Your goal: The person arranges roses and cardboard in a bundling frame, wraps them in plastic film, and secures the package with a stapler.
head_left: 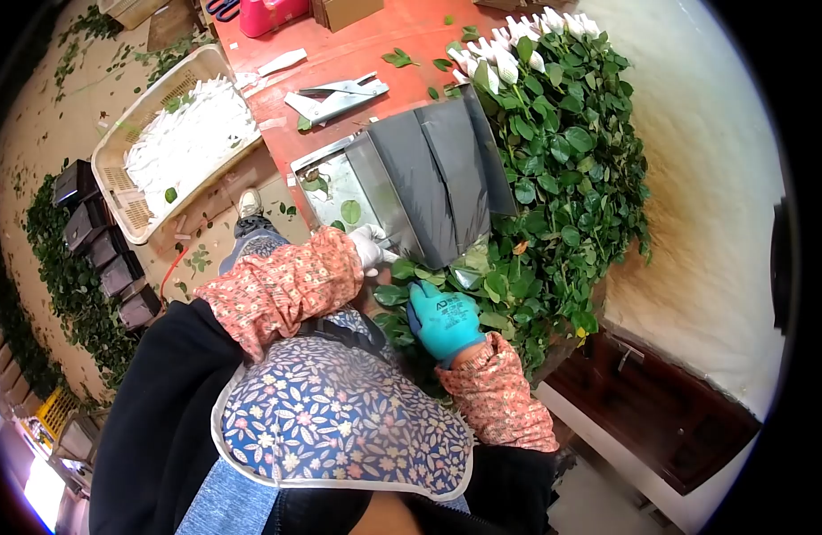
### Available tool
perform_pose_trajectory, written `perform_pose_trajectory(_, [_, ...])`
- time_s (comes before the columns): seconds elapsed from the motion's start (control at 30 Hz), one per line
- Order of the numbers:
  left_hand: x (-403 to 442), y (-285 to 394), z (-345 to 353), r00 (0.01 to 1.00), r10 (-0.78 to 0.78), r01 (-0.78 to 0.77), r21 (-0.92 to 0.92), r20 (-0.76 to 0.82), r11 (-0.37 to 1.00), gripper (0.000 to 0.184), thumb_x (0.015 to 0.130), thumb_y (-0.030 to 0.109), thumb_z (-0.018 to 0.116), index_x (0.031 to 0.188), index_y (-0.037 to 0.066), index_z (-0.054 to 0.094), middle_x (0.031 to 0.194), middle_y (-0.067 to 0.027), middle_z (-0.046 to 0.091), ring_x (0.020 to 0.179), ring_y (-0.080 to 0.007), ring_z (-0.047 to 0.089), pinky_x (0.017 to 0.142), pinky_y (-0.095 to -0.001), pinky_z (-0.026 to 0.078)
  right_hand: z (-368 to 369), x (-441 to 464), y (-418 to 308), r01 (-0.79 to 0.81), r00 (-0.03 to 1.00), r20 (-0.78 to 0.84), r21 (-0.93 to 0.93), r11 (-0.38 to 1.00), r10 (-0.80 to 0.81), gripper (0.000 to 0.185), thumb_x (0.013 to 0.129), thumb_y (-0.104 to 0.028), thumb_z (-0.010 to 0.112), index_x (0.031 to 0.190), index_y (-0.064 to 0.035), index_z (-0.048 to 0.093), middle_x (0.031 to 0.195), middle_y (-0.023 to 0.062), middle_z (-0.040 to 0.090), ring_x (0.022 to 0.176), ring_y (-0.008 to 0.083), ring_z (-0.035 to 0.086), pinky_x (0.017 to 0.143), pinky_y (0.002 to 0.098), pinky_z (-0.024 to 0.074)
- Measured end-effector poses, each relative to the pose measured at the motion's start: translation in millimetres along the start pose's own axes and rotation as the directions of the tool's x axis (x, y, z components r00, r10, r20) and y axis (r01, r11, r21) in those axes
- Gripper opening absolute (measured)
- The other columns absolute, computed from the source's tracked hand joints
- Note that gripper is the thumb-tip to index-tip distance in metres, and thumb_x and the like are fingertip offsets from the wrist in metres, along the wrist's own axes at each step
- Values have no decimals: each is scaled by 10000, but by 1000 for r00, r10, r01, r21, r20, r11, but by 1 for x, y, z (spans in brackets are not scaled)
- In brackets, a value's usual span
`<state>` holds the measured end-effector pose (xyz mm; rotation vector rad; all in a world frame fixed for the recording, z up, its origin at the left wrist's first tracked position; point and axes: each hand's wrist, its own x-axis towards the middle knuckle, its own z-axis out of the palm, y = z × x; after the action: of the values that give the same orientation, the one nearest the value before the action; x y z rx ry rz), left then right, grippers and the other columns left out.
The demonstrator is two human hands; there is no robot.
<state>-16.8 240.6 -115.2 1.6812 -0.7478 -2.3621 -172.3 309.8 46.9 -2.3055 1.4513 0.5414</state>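
A dark grey folded board wrap (429, 178) stands tilted on a metal tray (353, 169) on the red table. My left hand (371, 250), in a white glove, is at the wrap's lower front edge with its fingers bent against it; its fingertips are partly hidden. My right hand (445, 321), in a teal glove, is closed around leafy stems (398, 294) just below the wrap, its palm side hidden. Beside the wrap lies a large heap of leafy rose stems (571, 178), with white-sleeved buds (509, 58) at the far end.
A metal hand stapler-like tool (340, 96) lies on the red table (349, 40). At left, a beige plastic basket (117, 183) holds white sleeves. Black boxes (90, 223) and leaves lie on the floor. A pink object (268, 13) and scissors (222, 9) are at the back.
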Motion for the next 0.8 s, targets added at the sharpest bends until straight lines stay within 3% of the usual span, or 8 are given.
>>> perform_pose_trajectory(0.17, [9, -3, 0, 999, -14, 19, -113, 51, 993, 365, 813, -96, 567, 1120, 66, 451, 918, -76, 673, 676, -160, 639, 415, -266, 432, 5, 9, -15, 40, 991, -131, 3, 999, -40, 235, 898, -259, 541, 1058, -91, 581, 1067, 135, 629, 643, 318, 644, 570, 455, 499])
perform_pose_trajectory(0.3, [63, -58, -16, 968, 99, 17, -457, 229, 889, 387, 833, -120, 513, 1151, 72, 403, 972, -165, 680, 433, -136, 489, 350, -242, 344, 12, 35, -10, -46, 982, 185, 39, 998, 38, 183, 871, -205, 520, 952, -67, 608, 866, 142, 676, 670, 325, 665, 594, 470, 513])
perform_pose_trajectory(0.33, [71, -66, -27, 826, 162, 254, -613, 540, 749, 360, 850, -60, 553, 1148, 97, 425, 1073, -184, 660, 562, -174, 560, 406, -277, 421, 16, 35, -11, -40, 991, 130, 41, 998, 34, 181, 875, -205, 518, 926, -68, 625, 772, 136, 668, 683, 334, 668, 602, 472, 515])
perform_pose_trajectory(0.43, [29, -42, -15, 975, -44, 178, -644, 218, 744, 330, 907, 95, 549, 1222, 114, 456, 1213, -264, 600, 586, -202, 581, 452, -335, 467, 10, 39, -10, -46, 985, 170, 32, 998, 40, 183, 877, -211, 519, 913, -63, 622, 794, 139, 675, 683, 342, 669, 604, 471, 515])
perform_pose_trajectory(0.6, [40, -59, -64, 740, 241, 556, -773, 628, 306, 294, 965, 204, 444, 1221, 59, 435, 1061, -183, 643, 426, -179, 450, 386, -305, 398, 9, 41, -11, -95, 980, 183, 48, 994, 84, 199, 884, -233, 522, 900, -69, 633, 807, 155, 681, 701, 354, 671, 610, 480, 513])
perform_pose_trajectory(0.7, [-16, -30, -85, 815, 402, 316, -901, 419, 298, 380, 986, 134, 409, 1356, 57, 448, 1221, -147, 600, 501, -118, 456, 473, -224, 425, 15, 39, -9, -105, 985, 145, 81, 991, 92, 217, 896, -253, 511, 880, -72, 630, 797, 158, 674, 685, 366, 658, 599, 489, 505])
perform_pose_trajectory(0.77, [-58, -6, -84, 644, 524, 443, -830, 558, 340, 426, 994, 176, 437, 1402, 58, 401, 1382, -150, 506, 593, -112, 520, 508, -224, 463, 13, 43, -11, -103, 991, 95, 119, 988, 92, 230, 903, -265, 500, 869, -72, 621, 783, 156, 667, 666, 377, 645, 586, 495, 499])
perform_pose_trajectory(0.8, [-81, 13, -83, 702, 457, 355, -825, 546, 441, 466, 996, 198, 456, 1432, 63, 364, 1430, -141, 458, 621, -113, 524, 527, -223, 463, 8, 43, -11, -100, 988, 130, 128, 987, 83, 244, 904, -282, 501, 884, -74, 626, 800, 154, 669, 689, 376, 648, 610, 494, 502])
